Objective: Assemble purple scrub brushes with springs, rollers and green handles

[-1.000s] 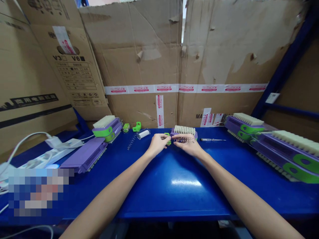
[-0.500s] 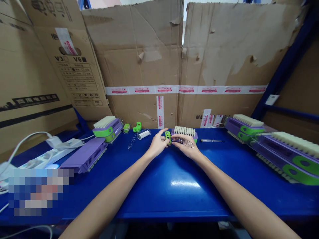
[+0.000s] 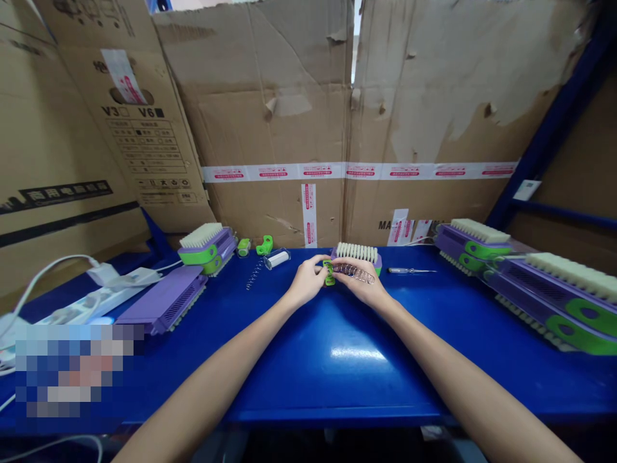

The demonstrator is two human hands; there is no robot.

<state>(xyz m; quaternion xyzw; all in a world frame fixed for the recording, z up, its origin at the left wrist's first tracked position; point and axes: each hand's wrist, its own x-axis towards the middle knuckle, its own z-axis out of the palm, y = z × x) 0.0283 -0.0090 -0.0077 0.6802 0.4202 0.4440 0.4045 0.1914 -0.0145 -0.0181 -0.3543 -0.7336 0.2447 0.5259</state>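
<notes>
Near the middle of the table, my left hand (image 3: 307,281) pinches a small green plastic part with holes (image 3: 330,278) between thumb and fingers. My right hand (image 3: 365,290) is closed on a metal coil spring (image 3: 357,272), which lies across its fingers. The spring's left end and the right fingertips are close against the green part; whether the two are joined I cannot tell. Right behind my hands is a purple block with cream bristles (image 3: 357,251), partly covered by the right hand.
Left of my hands lie a second spring (image 3: 254,272), a clear and white cylinder (image 3: 277,258), a green bracket (image 3: 265,244) and a small green piece (image 3: 243,247). A screwdriver (image 3: 409,271) lies right. Purple bristled units (image 3: 535,292) flank both sides; a power strip (image 3: 91,302) stands left.
The green part has turned and sits slightly lower between my hands. My left index finger, stretched upward before, is now curled in toward it. The spring stays in my right hand.
</notes>
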